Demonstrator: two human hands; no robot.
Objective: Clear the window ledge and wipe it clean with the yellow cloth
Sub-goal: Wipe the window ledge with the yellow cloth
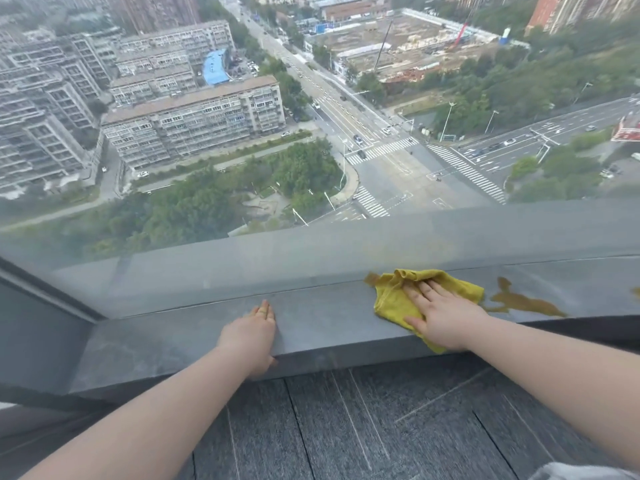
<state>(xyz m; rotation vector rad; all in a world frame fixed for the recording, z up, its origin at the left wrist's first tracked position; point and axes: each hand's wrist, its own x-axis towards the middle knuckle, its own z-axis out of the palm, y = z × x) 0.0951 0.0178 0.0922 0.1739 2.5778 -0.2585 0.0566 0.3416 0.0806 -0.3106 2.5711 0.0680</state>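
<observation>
the grey ledge (311, 320) ran below the window. the cloth (394, 299) lay crumpled on it, long axis toward the glass, under the flat right hand (440, 317); left hand (251, 336) rested flat, holding nothing.

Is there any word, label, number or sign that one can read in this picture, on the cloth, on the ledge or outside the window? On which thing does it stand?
None can be read.
Yellow cloth: no label or print visible.
Window ledge: bare grey surface, no marking.
Red structure by the road outside: too small and blurred to read.
Blue board near the construction site: too small to read.
</observation>
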